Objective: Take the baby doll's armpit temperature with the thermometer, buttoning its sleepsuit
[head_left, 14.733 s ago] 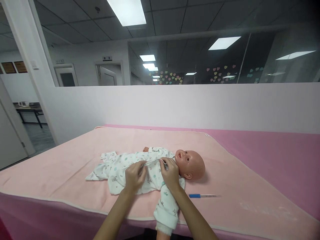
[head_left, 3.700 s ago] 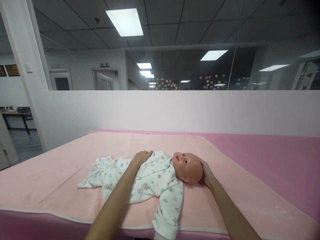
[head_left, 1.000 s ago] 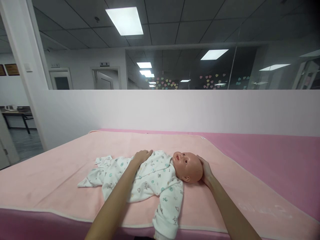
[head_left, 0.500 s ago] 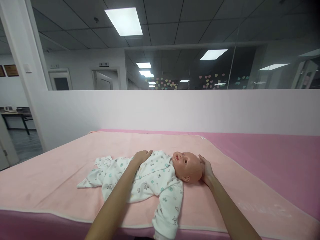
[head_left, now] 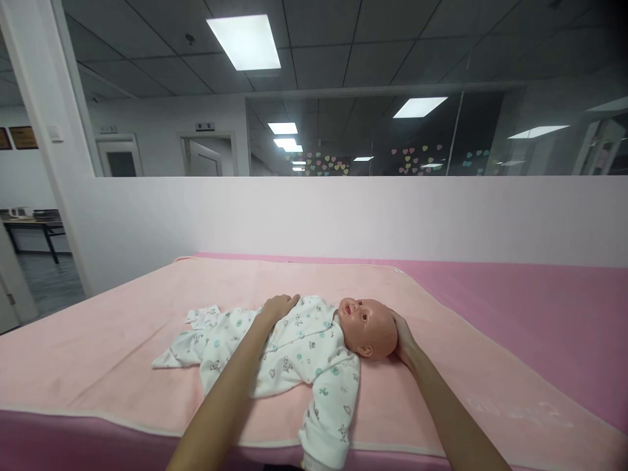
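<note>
A baby doll [head_left: 367, 330] lies on its back on a peach-coloured pad [head_left: 122, 327], its head toward the right. It wears a white sleepsuit [head_left: 304, 350] with small green and grey prints. One sleeve hangs over the pad's near edge. My left hand [head_left: 280, 306] lies flat across the doll's belly, fingers pointing to the far side. Around the crown of the bald head curves my right hand [head_left: 403, 337], its palm against the head and its fingers partly hidden behind it. My left forearm covers part of the doll's legs.
Beneath the pad is a pink mattress [head_left: 549, 314], showing at the right and along the near edge. A low white wall [head_left: 343, 216] with glass above it stands behind. At the far left, a dark-framed table [head_left: 42, 226] stands beyond a white post [head_left: 49, 131].
My right hand has closed in a little on the doll's head; its raised fingertips now lie against it. The left hand and the doll stay put.
</note>
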Motion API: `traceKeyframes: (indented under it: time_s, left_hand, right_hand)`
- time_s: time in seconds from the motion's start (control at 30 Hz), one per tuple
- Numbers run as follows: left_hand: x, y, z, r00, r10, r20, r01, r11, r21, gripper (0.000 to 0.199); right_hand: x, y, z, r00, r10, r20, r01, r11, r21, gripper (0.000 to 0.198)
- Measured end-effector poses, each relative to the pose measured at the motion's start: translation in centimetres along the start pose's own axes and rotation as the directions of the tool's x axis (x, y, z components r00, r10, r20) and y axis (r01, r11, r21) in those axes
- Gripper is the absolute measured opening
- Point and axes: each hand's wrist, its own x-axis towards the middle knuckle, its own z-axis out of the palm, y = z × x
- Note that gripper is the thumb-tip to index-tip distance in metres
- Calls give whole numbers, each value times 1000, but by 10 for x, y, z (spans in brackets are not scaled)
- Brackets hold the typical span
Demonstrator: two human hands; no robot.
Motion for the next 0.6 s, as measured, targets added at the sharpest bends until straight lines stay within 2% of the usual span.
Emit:
traceKeyframes:
  time_s: [0.23,0.33,0.5,0.6]
  left_hand:
    - [1,-1,1,1000,3,3,-3,1000,0,64]
    - [1,-1,1,1000,2,3,-2,1000,1,65]
    - [2,-1,1,1000,-5,2,5,1000,1,65]
    - [2,0,1,1000,-6,-2,6,1000,0,64]
  right_hand:
    - [20,10,-23,981,-50,-185,46,999,-21,38]
    - [19,10,-21,984,-40,-173,36,999,-24,36]
    - [10,6,-12,1000,6,-24,-7,1000,-13,44]
    - [15,9,-17,995,-14,-95,12,1000,-20,40]
